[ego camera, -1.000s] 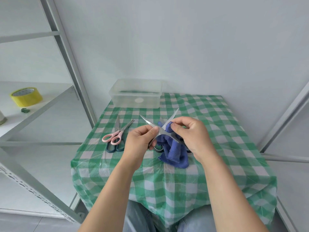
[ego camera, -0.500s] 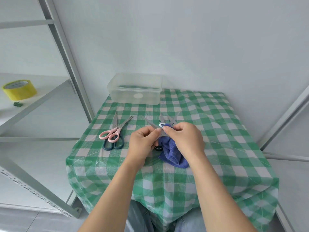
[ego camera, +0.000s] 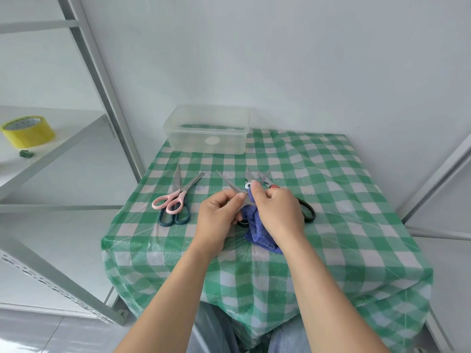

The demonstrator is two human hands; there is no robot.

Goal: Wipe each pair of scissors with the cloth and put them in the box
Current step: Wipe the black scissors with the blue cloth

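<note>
L hand (ego camera: 218,217): thumb (ego camera: 237,198) & forefinger pinch the steel scissors (ego camera: 230,184) near the pivot, other fingers curled under. Blades are spread in a V, tips toward the clear box (ego camera: 206,146). R hand (ego camera: 279,215): fingertips (ego camera: 255,191) pinch the blue cloth (ego camera: 260,231) round one blade, and the rest of the cloth hangs below the palm. Both hands meet at the fingertips, above the checked table (ego camera: 344,200), in front of the box on the person's side. Front-left of the box, pink scissors (ego camera: 173,200) lie flat atop a teal-handled pair (ego camera: 175,218). Front-right of the box, just beside the R hand, a black handle loop (ego camera: 308,210) of another pair lies on the table. Far left of the box, a yellow tape roll (ego camera: 28,131) sits on a shelf.
</note>
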